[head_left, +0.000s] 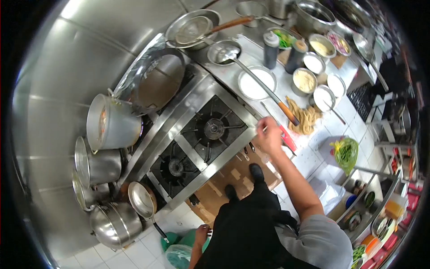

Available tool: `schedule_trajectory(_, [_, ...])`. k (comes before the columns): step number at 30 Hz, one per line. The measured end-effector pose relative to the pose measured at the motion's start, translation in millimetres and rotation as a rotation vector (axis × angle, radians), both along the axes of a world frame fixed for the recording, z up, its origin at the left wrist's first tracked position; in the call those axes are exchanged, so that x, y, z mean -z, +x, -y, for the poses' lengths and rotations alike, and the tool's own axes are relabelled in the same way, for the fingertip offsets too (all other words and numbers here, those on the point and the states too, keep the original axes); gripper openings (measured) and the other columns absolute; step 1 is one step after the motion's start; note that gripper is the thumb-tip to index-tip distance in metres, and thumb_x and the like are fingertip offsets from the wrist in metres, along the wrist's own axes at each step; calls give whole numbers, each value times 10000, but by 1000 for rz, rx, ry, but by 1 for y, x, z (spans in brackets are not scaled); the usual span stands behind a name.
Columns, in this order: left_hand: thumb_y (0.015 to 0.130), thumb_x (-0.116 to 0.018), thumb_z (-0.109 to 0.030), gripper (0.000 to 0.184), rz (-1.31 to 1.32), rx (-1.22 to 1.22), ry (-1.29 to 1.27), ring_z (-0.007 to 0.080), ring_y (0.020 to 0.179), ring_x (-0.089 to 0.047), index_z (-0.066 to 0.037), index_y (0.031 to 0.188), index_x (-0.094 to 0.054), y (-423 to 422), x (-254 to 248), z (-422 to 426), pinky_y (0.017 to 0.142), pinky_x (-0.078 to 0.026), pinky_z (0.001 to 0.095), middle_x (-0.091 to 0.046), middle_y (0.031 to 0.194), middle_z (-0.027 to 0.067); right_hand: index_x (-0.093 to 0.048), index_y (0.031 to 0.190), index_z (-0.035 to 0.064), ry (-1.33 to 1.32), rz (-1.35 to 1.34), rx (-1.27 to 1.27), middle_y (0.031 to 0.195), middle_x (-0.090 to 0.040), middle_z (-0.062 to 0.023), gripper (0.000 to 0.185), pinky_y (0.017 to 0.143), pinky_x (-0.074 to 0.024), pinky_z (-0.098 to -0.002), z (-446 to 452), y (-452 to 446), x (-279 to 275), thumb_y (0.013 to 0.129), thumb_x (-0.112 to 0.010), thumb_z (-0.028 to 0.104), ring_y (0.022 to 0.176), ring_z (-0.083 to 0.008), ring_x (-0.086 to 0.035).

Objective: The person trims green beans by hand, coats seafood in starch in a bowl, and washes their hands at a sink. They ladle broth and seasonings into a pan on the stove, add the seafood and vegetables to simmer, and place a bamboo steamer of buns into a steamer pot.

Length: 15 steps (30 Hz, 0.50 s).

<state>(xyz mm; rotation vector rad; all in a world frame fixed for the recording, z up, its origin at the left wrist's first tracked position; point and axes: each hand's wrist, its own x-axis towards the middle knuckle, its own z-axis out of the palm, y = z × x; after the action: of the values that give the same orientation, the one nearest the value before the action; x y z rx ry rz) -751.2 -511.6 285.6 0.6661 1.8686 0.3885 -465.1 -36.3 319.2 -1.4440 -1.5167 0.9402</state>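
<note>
My right hand [268, 134] is raised at the table's edge beside a red-handled utensil [288, 138], its fingers curled; whether anything is between them is too small to tell. Close by lie a ladle [264, 85] with a wooden handle and a heap of light brown strips [302, 117]. A bowl of white powder [257, 83] stands just behind. Low in the view, my left hand [203, 235] hangs near a green bin [181, 242], its fingers partly hidden and blurred.
Two unlit burners [214, 129] lie ahead. A large pot [114, 121] and a wok [160, 83] stand at the back left, with a frying pan [142, 200] nearer. Squeeze bottles [271, 49] and small bowls fill the table's right side. A shelf unit [378, 201] stands at right.
</note>
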Motion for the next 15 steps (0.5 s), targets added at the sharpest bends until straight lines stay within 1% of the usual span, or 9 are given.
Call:
schedule_trajectory(2, [946, -560, -230, 270, -4, -167, 19, 208, 775, -667, -5, 1093, -580, -3, 15, 18, 596, -570, 331, -658, 916, 121, -562, 1010, 17, 469, 379, 96, 922, -581, -161, 269, 771, -450, -447, -37, 25, -26, 765, -638, 96, 905, -329, -585])
schedule_trajectory(6, [913, -537, -226, 259, -206, -480, 25, 170, 644, -648, 6, 912, -652, -10, 32, 45, 484, -549, 302, -651, 767, 104, -506, 1195, -2, 276, 842, -67, 1032, -601, -210, 464, 841, -466, -452, -97, 59, -2, 766, -638, 113, 990, -384, -572])
schedule_trajectory(7, [906, -537, -240, 274, -59, -726, 193, 160, 596, -634, 7, 882, -653, -23, 51, 73, 464, -537, 300, -638, 694, 88, -488, 1233, -10, 91, 820, -153, 1050, -607, -236, 488, 846, -474, -463, -109, 62, 6, 786, -628, 125, 985, -399, -585])
schedule_trajectory(8, [912, -521, -235, 287, -367, -690, 9, 160, 519, -615, 11, 827, -643, -17, 34, 60, 430, -522, 317, -628, 644, 82, -471, 1271, -18, -87, 805, -254, 1068, -613, -263, 512, 852, -481, -475, -121, 63, 18, 805, -618, 136, 981, -413, -598])
schedule_trajectory(9, [870, -590, -183, 190, -313, -886, 72, 199, 490, -607, -12, 803, -643, -35, 64, 97, 412, -494, 325, -634, 636, 100, -513, 1186, -22, 139, 683, -196, 991, -620, -309, 408, 788, -483, -517, -125, 67, 39, 825, -604, 144, 910, -455, -611])
schedule_trajectory(12, [897, -556, -253, 420, -713, -1084, -1, 238, 381, -564, 30, 586, -567, -46, 34, 105, 394, -475, 380, -574, 495, 155, -501, 1227, -59, 120, 738, -225, 1069, -606, -305, 393, 826, -490, -483, -117, 73, 11, 885, -553, 129, 970, -462, -592])
schedule_trajectory(13, [914, -552, -265, 450, -857, -1181, 96, 298, 388, -549, 64, 607, -561, -61, 58, 137, 424, -444, 440, -547, 494, 199, -498, 1220, -60, 161, 718, -209, 1066, -604, -306, 377, 828, -485, -487, -109, 81, 16, 886, -546, 109, 981, -473, -581])
schedule_trajectory(14, [932, -544, -280, 472, -1184, -1142, 46, 350, 472, -559, 88, 636, -552, -56, 21, 112, 514, -435, 486, -537, 535, 234, -480, 1230, -69, 208, 678, -202, 1051, -600, -315, 392, 825, -483, -487, -98, 92, 24, 888, -545, 111, 981, -480, -574])
schedule_trajectory(15, [937, -547, -312, 481, -1005, -1375, 62, 379, 578, -564, 93, 677, -549, -90, 69, 166, 599, -428, 495, -546, 607, 266, -498, 1208, -52, 186, 735, -196, 1054, -604, -309, 357, 841, -461, -488, -88, 105, 33, 887, -531, 100, 983, -460, -583])
